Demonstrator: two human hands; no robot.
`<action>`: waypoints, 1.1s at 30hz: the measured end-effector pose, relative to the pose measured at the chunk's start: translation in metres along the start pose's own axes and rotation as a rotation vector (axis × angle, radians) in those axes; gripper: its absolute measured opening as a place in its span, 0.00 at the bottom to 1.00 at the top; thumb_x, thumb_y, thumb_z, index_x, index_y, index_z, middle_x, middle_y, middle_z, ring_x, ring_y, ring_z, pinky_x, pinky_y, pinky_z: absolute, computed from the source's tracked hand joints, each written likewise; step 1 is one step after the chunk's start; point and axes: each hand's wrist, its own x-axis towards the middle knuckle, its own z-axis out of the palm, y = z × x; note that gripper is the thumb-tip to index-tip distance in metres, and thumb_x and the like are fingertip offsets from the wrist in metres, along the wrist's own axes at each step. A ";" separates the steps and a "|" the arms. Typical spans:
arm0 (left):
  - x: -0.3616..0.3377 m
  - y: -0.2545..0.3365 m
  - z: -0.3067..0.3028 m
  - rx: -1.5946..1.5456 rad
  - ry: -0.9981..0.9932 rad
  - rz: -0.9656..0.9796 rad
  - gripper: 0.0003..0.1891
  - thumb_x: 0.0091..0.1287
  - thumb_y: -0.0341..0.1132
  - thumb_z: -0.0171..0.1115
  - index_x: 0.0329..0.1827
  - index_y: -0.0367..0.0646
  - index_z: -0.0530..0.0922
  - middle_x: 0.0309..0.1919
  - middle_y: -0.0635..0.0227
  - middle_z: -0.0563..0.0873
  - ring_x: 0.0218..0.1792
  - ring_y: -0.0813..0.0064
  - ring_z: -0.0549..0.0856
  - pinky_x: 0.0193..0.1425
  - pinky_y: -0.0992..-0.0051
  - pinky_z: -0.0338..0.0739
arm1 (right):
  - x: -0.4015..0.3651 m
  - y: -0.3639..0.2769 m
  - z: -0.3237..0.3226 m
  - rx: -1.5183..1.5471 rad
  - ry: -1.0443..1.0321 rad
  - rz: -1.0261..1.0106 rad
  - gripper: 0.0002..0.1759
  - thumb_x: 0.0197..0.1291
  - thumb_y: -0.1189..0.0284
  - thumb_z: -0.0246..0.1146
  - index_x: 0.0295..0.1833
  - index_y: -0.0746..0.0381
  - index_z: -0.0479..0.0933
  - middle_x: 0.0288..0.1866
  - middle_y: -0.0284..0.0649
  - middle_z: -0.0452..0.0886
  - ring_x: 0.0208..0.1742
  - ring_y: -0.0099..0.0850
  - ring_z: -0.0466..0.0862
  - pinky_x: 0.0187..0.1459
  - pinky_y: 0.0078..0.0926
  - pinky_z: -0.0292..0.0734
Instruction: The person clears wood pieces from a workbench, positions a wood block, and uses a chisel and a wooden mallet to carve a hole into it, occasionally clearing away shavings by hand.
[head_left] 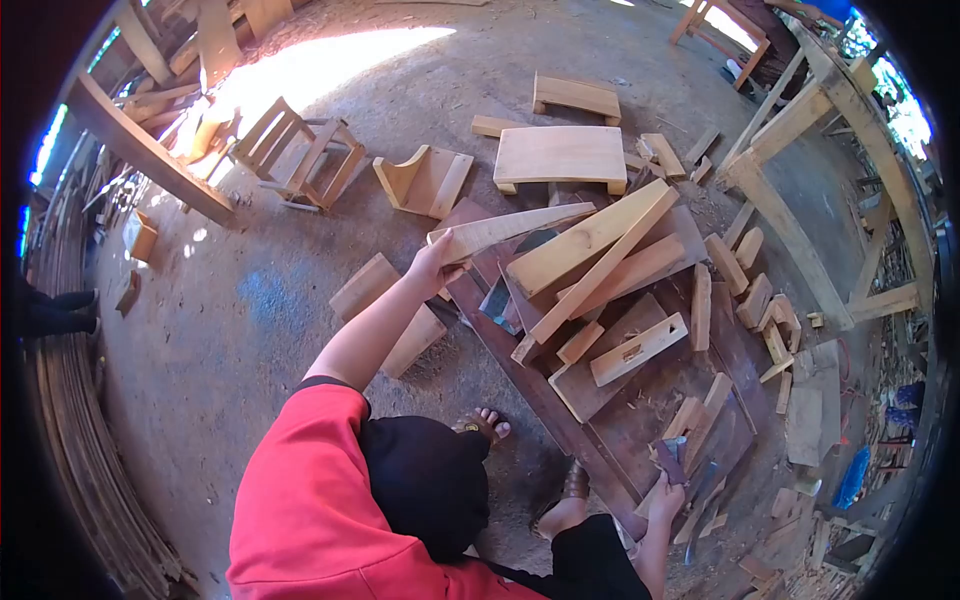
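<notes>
Holding one board (510,228), one dark piece (668,461): two hands (436,262) (667,498).

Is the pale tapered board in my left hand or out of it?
In: your left hand grasps the board near one end, thumb pressed against it.

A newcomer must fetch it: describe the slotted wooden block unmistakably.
Find the dark brown wooden platform beside the person in the red shirt. Nearer that person than the long, overlapping tan planks, a short, pale wooden block lies across a wider brown board. Unlike those neighbours, it has a dark slot in its upward face.
</notes>
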 end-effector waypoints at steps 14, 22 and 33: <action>-0.040 0.008 -0.002 0.823 -0.118 -0.536 0.47 0.56 0.72 0.47 0.55 0.29 0.69 0.38 0.46 0.83 0.34 0.57 0.86 0.32 0.71 0.82 | -0.001 -0.012 0.003 -0.075 0.052 0.141 0.17 0.62 0.71 0.59 0.45 0.78 0.74 0.41 0.51 0.81 0.44 0.34 0.82 0.46 0.28 0.76; -0.043 0.002 0.003 0.929 -0.056 -0.513 0.49 0.55 0.74 0.46 0.57 0.29 0.68 0.39 0.45 0.83 0.35 0.53 0.86 0.32 0.67 0.82 | 0.003 0.015 0.002 0.014 0.067 0.081 0.15 0.62 0.73 0.59 0.48 0.75 0.75 0.42 0.49 0.82 0.43 0.34 0.81 0.46 0.29 0.74; -0.059 0.037 -0.012 1.429 0.185 -0.292 0.43 0.58 0.71 0.44 0.41 0.30 0.80 0.40 0.51 0.84 0.38 0.58 0.85 0.36 0.66 0.83 | 0.001 0.002 0.004 -0.027 0.065 0.063 0.18 0.63 0.72 0.58 0.50 0.78 0.72 0.44 0.52 0.81 0.45 0.34 0.81 0.47 0.28 0.75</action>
